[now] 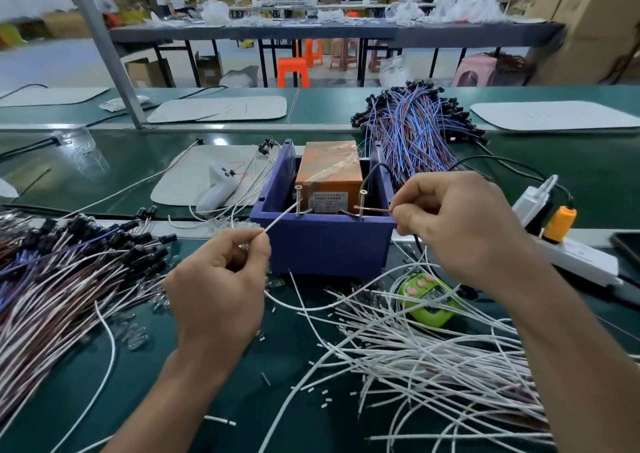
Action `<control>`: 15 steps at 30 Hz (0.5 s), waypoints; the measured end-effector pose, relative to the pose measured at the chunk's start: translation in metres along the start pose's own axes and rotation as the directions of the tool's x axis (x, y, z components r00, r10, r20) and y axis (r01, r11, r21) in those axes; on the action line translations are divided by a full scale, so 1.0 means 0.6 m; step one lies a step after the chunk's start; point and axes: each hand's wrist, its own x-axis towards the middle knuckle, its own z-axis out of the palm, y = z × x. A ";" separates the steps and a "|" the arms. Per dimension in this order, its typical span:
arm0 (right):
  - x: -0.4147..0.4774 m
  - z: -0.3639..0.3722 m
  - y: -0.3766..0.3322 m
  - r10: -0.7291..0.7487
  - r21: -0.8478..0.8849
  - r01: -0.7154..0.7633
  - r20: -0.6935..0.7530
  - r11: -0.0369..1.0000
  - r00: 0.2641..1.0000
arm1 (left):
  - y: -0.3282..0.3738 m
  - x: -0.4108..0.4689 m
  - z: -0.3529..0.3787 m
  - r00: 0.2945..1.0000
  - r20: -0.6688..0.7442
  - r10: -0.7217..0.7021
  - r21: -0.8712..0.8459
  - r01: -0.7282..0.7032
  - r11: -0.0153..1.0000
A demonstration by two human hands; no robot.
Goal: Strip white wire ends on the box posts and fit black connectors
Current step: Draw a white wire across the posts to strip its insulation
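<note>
Left hand (221, 279) and right hand (460, 224) pinch wires (282, 217) touching box posts (298, 201).

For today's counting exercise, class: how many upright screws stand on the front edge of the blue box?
2. The left screw stands at the front edge of the blue box by the white wire; the right screw stands by the bare copper end. None seems hidden.

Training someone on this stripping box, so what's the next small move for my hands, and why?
Probably draw the white wire pinched in the left hand back against the left post to strip it. Its tip rests at that post and looks white right to the end, while the wire end that the right hand pinches at the right post already shows bare copper.
</note>
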 end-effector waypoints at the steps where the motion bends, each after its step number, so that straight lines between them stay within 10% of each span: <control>1: 0.000 0.000 0.000 0.003 -0.003 -0.003 -0.001 1.000 1.000 | 0.000 0.001 0.000 1.000 -0.005 -0.001 0.001 0.001 1.000; 15: -0.006 0.006 -0.004 0.031 0.011 -0.031 -0.044 0.999 0.999 | -0.004 -0.004 0.006 0.999 -0.024 -0.032 0.016 0.032 0.999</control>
